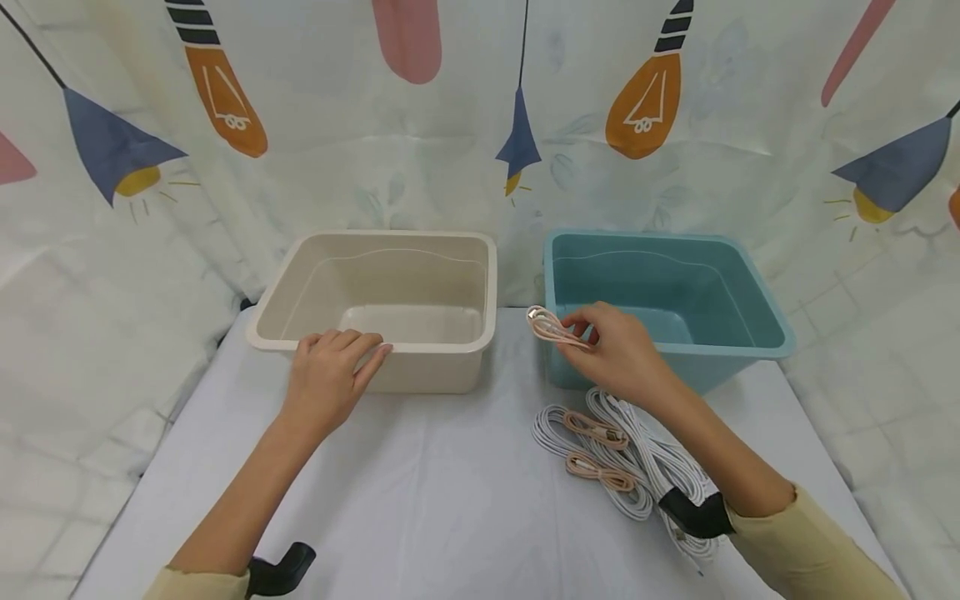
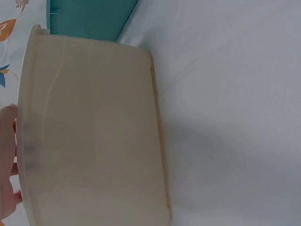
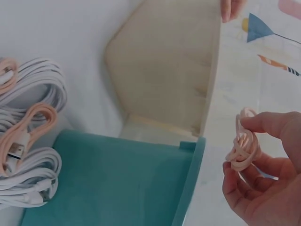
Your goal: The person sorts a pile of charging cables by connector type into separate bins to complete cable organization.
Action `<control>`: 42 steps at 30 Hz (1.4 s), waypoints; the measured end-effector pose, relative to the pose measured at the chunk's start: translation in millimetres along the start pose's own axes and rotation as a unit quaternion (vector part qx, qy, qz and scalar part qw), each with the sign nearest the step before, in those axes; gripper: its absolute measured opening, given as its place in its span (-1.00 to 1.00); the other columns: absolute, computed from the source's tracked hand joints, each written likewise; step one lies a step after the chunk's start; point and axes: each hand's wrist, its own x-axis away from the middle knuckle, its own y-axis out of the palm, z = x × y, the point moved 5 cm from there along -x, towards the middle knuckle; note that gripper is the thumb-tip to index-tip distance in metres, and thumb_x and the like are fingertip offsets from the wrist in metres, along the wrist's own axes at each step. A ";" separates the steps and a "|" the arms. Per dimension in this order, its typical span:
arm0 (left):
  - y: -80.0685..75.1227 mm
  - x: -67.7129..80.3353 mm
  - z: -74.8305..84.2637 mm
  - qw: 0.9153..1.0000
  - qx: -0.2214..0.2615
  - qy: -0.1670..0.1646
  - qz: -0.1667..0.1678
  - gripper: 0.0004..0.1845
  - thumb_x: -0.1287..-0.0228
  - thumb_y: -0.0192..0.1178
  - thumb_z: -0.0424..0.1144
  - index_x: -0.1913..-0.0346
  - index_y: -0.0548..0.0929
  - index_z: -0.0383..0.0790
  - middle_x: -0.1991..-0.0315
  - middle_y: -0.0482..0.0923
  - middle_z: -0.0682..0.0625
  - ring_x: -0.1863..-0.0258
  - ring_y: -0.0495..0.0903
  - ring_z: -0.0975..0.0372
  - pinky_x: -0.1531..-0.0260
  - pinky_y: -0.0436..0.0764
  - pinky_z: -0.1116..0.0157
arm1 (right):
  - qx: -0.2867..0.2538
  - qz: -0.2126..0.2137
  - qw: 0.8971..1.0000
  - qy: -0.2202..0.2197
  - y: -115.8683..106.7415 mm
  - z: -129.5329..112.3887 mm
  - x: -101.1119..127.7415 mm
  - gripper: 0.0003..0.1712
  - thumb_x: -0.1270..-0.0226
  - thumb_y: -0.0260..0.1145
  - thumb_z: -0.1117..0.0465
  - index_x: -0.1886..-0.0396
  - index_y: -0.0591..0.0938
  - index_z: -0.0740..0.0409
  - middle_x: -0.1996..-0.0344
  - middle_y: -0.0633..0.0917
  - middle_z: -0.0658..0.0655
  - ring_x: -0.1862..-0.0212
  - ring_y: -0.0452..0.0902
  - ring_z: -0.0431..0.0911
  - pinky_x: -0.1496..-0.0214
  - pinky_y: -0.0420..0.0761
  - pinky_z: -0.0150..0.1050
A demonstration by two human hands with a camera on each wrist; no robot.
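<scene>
My right hand [image 1: 618, 350] pinches a coiled pale pink charging cable [image 1: 553, 325] between thumb and fingers, at the front left corner of the teal bin [image 1: 750, 350]. In the right wrist view the pink cable [image 3: 245, 141] hangs above the bin rim's level. My left hand [image 1: 330, 375] rests on the front rim of the beige bin [image 1: 442, 367], and the left wrist view shows its fingers [image 2: 8, 141] along that rim. Inside, the beige bin shows a bare floor; the teal bin's front floor is partly hidden by my right hand.
In front of the teal bin lies a pile of coiled white cables [image 1: 675, 462]. Two pink coiled cables [image 1: 600, 475] lie on top of it. A white cloth [image 1: 450, 500] covers the table, and a patterned curtain [image 1: 450, 167] hangs behind the bins.
</scene>
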 end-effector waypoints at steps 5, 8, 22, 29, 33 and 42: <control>-1.8 -0.1 -0.5 1.000 0.001 -0.011 -0.015 -0.83 -0.31 0.47 -0.26 0.12 0.80 -0.26 0.24 0.79 -0.16 0.22 0.71 -0.13 0.07 0.54 -0.19 | -0.001 -0.003 1.000 0.002 2.0 -3.4 -15.8 -0.70 -0.42 0.44 0.25 -0.06 0.74 0.32 0.16 0.71 0.23 0.27 0.55 0.00 0.35 0.54 -0.18; -2.2 0.1 -1.6 1.000 0.006 -0.017 -0.017 -0.82 -0.29 0.48 -0.25 0.12 0.81 -0.25 0.24 0.79 -0.15 0.22 0.71 -0.12 0.07 0.54 -0.19 | -0.001 -0.005 1.000 -0.002 2.8 -7.4 -25.7 -0.70 -0.42 0.43 0.24 -0.06 0.74 0.30 0.16 0.70 0.23 0.27 0.53 0.01 0.33 0.54 -0.17; -0.9 0.3 -3.7 0.998 0.023 -0.044 -0.034 -0.81 -0.35 0.44 -0.23 0.08 0.84 -0.26 0.23 0.80 -0.13 0.20 0.71 -0.11 0.03 0.52 -0.18 | 0.000 -0.033 0.999 -0.016 10.4 -24.1 -69.8 -0.71 -0.42 0.40 0.25 -0.05 0.75 0.29 0.18 0.69 0.21 0.29 0.55 0.01 0.30 0.57 -0.19; -0.6 -0.9 -1.9 0.997 0.032 -0.055 -0.044 -0.80 -0.38 0.43 -0.23 0.05 0.85 -0.28 0.22 0.80 -0.14 0.19 0.71 -0.13 -0.01 0.53 -0.21 | -0.003 -0.048 0.999 -0.018 16.3 -32.9 -88.7 -0.69 -0.42 0.39 0.24 -0.07 0.75 0.30 0.15 0.72 0.22 0.35 0.55 -0.04 0.31 0.54 -0.24; -0.2 -0.8 -1.3 0.997 0.042 -0.049 -0.032 -0.81 -0.35 0.45 -0.26 0.07 0.86 -0.29 0.26 0.79 -0.14 0.23 0.71 -0.13 0.00 0.53 -0.20 | -0.005 -0.058 0.998 -0.010 19.4 -36.3 -96.9 -0.67 -0.45 0.36 0.22 -0.11 0.73 0.29 0.12 0.72 0.21 0.39 0.54 -0.07 0.32 0.53 -0.25; -1.5 -1.4 -0.6 0.999 0.047 -0.027 -0.002 -0.83 -0.27 0.49 -0.32 0.12 0.87 -0.29 0.34 0.77 -0.12 0.29 0.70 -0.11 0.06 0.54 -0.18 | 0.008 -0.066 0.998 -0.007 24.9 -44.4 -118.2 -0.65 -0.47 0.35 0.18 -0.14 0.70 0.27 0.07 0.71 0.22 0.23 0.58 0.00 0.17 0.60 -0.16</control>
